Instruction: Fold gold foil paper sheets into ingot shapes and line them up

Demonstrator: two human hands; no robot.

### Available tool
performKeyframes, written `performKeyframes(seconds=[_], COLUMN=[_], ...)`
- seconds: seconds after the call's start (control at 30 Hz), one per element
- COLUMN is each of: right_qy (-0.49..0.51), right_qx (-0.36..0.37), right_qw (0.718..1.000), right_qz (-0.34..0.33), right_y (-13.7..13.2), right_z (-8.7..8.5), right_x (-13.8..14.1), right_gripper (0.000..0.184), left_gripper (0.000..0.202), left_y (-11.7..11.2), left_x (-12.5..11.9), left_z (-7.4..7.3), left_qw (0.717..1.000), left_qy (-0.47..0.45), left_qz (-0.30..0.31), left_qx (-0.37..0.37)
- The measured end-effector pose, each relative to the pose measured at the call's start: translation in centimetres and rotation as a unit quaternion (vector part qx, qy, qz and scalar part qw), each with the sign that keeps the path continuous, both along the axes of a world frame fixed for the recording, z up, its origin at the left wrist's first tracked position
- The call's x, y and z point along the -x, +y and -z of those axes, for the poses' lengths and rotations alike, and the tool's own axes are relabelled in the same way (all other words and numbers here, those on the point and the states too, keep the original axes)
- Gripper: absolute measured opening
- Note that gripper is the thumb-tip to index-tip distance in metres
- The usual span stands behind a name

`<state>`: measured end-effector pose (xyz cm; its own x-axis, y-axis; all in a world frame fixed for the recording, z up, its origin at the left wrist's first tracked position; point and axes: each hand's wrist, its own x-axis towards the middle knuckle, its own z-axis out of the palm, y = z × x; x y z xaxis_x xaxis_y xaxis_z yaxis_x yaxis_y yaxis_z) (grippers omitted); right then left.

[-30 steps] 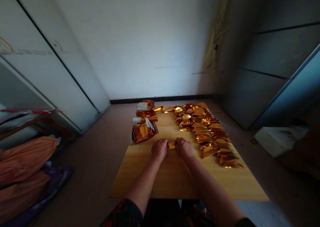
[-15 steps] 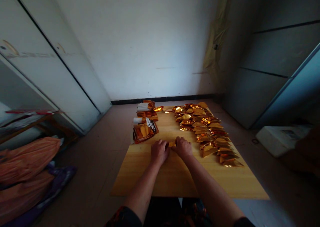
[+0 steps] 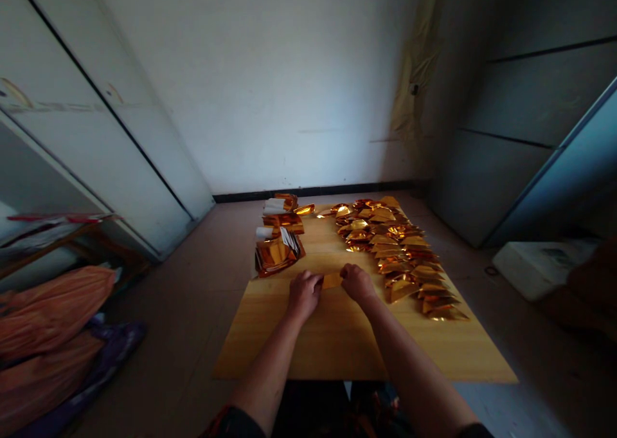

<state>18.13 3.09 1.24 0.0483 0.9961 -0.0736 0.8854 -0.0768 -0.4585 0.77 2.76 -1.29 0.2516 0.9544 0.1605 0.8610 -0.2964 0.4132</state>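
Left hand (image 3: 304, 291) and right hand (image 3: 357, 282) pinch a gold foil sheet (image 3: 331, 280), fingers closed on its ends, over the wooden bench (image 3: 337, 345); folded foil pieces (image 3: 400, 258) lie beside, white wall (image 3: 289, 84) beyond.

Probably a home: wardrobe (image 3: 103, 136), bare floor (image 3: 202, 277)

Single head cam, facing forward and down across table (image 3: 337, 351) toward back wall (image 3: 289, 91); left hand (image 3: 303, 293) and right hand (image 3: 357, 282) close, centre frame.

Dim room, dark corners, foil glare, edges warped
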Motion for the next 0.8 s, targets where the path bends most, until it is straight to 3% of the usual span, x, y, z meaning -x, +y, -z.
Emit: performKeyframes(seconds=[0.27,0.43,0.8], right_qy=[0.001,-0.04,0.014], right_qx=[-0.012,-0.02,-0.053], right_qw=[1.0,0.999,0.999], right_qz=[-0.002,-0.008,0.0], right_y=[-0.05,-0.18,-0.15], right_z=[0.37,0.35,0.75], right_x=[-0.28,-0.07,-0.32], right_gripper=[0.032,0.035,0.023], left_gripper=[0.046,0.051,0.039], left_y=[0.06,0.12,-0.59], left_x=[0.54,0.57,0.47], left_z=[0.69,1.03,0.99], left_qw=[0.999,0.999,0.994], left_qy=[-0.027,-0.025,-0.065], left_qz=[0.031,0.015,-0.005], left_qx=[-0.021,-0.03,-0.083])
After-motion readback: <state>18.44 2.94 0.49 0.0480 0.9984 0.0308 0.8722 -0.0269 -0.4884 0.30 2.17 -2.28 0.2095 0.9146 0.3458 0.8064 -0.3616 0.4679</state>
